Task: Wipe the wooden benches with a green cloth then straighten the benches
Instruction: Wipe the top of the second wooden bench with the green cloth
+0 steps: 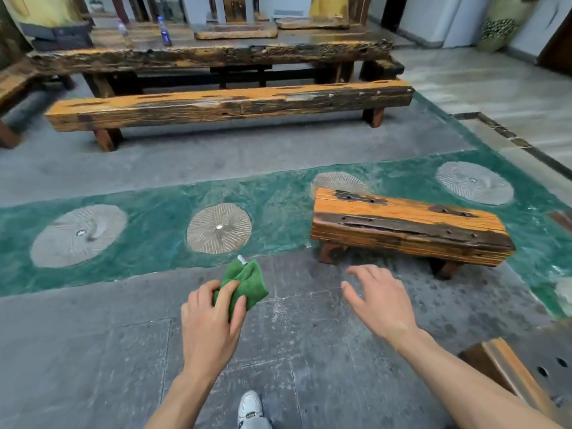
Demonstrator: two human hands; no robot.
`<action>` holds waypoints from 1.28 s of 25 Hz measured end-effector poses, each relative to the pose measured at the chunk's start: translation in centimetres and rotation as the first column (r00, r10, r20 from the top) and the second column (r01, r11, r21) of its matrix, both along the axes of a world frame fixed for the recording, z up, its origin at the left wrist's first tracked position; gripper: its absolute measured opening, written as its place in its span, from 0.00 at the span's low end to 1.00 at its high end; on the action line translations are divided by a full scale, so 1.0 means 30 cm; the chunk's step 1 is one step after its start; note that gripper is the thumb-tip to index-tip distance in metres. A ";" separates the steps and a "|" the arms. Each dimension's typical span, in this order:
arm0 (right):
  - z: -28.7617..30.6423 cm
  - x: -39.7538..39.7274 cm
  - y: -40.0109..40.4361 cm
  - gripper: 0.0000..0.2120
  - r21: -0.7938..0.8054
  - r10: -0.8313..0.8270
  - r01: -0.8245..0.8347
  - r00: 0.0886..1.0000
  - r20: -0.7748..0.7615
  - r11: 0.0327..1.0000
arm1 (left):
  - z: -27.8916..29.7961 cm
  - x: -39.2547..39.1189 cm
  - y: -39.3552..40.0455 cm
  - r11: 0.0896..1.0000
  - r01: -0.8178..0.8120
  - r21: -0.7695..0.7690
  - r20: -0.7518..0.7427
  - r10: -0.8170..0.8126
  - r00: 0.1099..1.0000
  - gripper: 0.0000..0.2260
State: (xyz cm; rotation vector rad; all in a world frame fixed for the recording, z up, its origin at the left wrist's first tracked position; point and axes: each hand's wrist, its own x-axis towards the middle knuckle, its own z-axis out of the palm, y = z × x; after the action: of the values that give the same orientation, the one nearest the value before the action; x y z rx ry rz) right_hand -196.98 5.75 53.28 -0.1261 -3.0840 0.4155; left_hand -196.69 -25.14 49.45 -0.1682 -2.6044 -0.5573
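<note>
My left hand [210,320] grips a bunched green cloth [246,281] low in the middle of the view, above the stone floor. My right hand [376,300] hangs beside it with fingers spread and holds nothing. Just beyond my right hand stands a short orange wooden bench [405,221], set at a slant half on the green floor strip. A long wooden bench [229,103] stands farther back, in front of a big rough wooden table [210,52].
Round carved stones [218,229] are set in the green floor strip [154,218]. Two bottles [164,30] stand on the table. Another bench end [12,85] shows at far left, a wooden piece [507,371] at lower right. My shoe [250,408] is at the bottom.
</note>
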 end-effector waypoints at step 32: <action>-0.488 -1.826 0.619 0.23 -0.089 -0.693 0.740 0.660 0.291 0.667 | -0.333 -2.581 1.139 0.551 0.802 -0.229 0.358 -0.719 0.596 0.19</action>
State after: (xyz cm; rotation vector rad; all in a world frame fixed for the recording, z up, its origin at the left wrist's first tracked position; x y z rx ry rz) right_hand -251.75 24.30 38.62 -1.4503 -2.8280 0.6842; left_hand -274.11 9.03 39.47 -1.5327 -2.7234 -0.3425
